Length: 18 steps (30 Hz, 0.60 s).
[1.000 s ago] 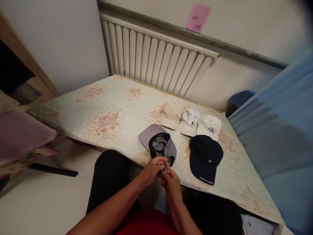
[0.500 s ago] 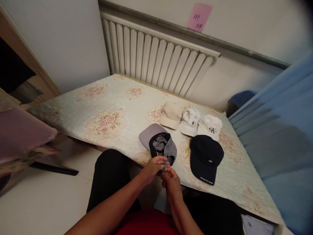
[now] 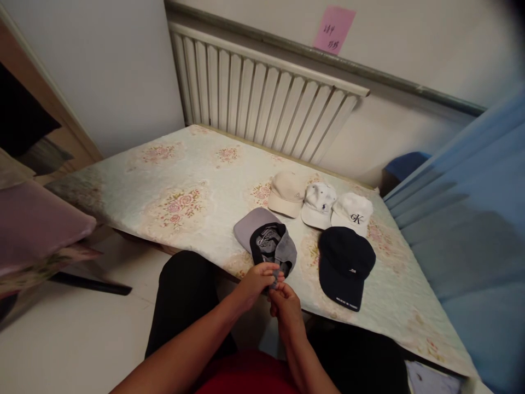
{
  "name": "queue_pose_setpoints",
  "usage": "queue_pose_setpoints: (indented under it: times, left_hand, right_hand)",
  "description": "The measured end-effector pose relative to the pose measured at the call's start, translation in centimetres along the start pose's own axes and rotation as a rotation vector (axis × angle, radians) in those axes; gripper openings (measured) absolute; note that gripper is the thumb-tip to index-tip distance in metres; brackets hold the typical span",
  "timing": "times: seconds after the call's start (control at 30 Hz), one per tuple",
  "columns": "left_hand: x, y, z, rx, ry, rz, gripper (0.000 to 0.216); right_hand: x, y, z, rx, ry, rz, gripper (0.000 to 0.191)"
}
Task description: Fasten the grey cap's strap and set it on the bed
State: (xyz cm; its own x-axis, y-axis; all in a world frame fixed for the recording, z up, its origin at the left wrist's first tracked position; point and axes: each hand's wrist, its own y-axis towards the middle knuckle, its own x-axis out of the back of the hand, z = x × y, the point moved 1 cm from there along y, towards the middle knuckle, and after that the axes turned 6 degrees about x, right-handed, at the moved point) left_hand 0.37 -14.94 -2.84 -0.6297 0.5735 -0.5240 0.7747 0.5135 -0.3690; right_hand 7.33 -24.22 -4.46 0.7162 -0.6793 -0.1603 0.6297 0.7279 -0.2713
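Note:
A grey baseball cap lies upside down at the bed's near edge, its brim toward the upper left and its dark inner band showing. My left hand pinches the cap's back strap between thumb and fingers. Just below it, my right hand is closed on the strap's lower end; the fingertips hide most of that end. Right of them sits a black baseball cap, crown up. Behind stand a beige cap, a white cap with a small dark emblem and a white cap with black letters.
The caps lie on a bed with a floral cover. A white radiator runs along the wall behind it. A blue curtain hangs at the right. A pink-covered piece of furniture stands at the left.
My right hand has shifted slightly at the strap's end, and the yellowish metal glint seen there before no longer shows. The caps lie where they were.

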Motion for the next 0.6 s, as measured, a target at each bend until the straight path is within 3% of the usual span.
queue_pose_setpoints:
  times: [0.33,0.6]
  left_hand:
    - [0.52,0.49,0.53,-0.03,0.012,-0.007,0.041]
    - [-0.14,0.16,-0.1,-0.037,0.049,-0.072,0.039]
  right_hand:
    - [0.1,0.0,0.13,-0.011,-0.035,0.011,0.025]
    - [0.65,0.21,0.33,0.008,-0.065,-0.068,0.028]
